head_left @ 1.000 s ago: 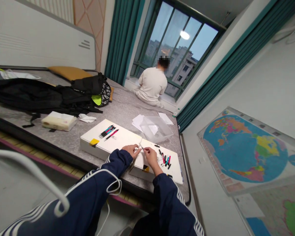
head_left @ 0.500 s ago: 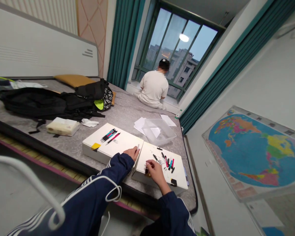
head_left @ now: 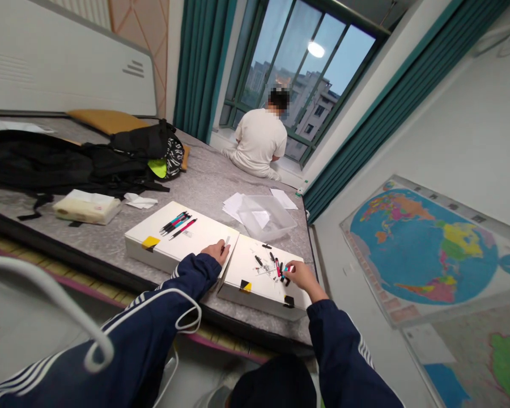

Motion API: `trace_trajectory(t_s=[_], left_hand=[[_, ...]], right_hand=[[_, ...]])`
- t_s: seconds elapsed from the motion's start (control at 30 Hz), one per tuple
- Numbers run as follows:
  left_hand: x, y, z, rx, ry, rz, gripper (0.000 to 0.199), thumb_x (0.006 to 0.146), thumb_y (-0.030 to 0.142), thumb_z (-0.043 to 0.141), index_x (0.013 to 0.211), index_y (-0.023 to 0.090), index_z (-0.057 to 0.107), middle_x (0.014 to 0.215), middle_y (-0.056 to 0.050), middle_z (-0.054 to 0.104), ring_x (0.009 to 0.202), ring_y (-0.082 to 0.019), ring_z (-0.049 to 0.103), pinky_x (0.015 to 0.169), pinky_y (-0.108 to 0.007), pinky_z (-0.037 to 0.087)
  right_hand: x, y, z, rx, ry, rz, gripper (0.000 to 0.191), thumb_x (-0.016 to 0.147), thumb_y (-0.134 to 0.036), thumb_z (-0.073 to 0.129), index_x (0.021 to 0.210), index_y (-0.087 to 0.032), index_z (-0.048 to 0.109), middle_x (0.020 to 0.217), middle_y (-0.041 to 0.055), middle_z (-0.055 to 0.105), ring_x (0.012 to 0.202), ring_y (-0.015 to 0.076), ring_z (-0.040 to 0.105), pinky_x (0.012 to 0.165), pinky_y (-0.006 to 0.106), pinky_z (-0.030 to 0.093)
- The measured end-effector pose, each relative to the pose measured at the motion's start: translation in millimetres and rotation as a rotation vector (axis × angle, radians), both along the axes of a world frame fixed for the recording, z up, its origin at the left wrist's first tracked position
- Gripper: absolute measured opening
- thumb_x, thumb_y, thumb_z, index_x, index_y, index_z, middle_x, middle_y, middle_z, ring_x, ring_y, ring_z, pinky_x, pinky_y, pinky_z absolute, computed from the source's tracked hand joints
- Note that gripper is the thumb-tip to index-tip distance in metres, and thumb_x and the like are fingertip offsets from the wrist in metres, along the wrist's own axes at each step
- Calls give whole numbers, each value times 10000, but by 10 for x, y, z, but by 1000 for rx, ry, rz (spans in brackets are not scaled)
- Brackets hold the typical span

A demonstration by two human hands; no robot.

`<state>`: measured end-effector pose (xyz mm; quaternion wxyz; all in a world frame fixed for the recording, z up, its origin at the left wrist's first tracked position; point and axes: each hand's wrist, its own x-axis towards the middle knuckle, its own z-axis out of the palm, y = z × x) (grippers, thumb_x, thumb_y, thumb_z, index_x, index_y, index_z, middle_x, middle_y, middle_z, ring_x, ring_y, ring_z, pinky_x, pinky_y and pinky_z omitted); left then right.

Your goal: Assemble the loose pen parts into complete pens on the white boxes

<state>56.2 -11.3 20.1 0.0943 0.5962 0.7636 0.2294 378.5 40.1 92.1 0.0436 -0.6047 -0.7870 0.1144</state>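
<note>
My left hand rests at the right edge of the left white box, fingers closed on a small pale tube that looks like a pen part. My right hand is over the right white box, its fingertips pinched at a teal and red pen part in the pile. Black, red and clear pen parts lie scattered beside it. On the left box, several assembled pens with black, teal and red barrels lie side by side.
A clear plastic bin and white papers lie behind the boxes. A tissue pack and a black backpack are at the left on the grey mattress. Another person sits by the window, facing away.
My right hand has moved right, from the front left of the right box to the coloured parts in the pile. The left hand still holds the pale tube. The view has shifted slightly.
</note>
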Motion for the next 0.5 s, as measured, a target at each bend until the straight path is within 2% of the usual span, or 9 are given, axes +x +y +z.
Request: trace_trajectory(t_s=[0.1,0.2,0.37,0.5], left_hand=[[-6,-1,7,12,-16,-2,358,940,465,312,967,206,557,800,-73,683,759,-224,646,607,-283,355],[-8,-6,16,6,-25,-4,354,941,464,310,969,208,553,805,-71,681,759,-221,644,601,-278,347],[-10,-2,14,8,-24,2,367,951,465,273,996,214,537,804,-72,683,759,-223,646,588,-276,340],[-8,-4,19,3,-13,20,395,963,440,217,1069,204,515,822,-95,688,757,-233,649,593,-285,350]], right_hand=[[16,156,50,-76,-113,25,277,670,-217,698,941,-164,709,790,47,692,681,149,607,591,212,362],[-95,209,85,-92,-162,98,220,663,-155,686,880,-175,716,785,36,693,677,139,603,592,207,361],[-417,148,147,-108,-178,310,121,662,-79,654,738,-164,696,746,29,682,681,137,600,594,203,356],[-591,67,164,-78,-274,322,153,697,-74,619,796,-161,697,811,62,684,731,155,608,612,212,363]])
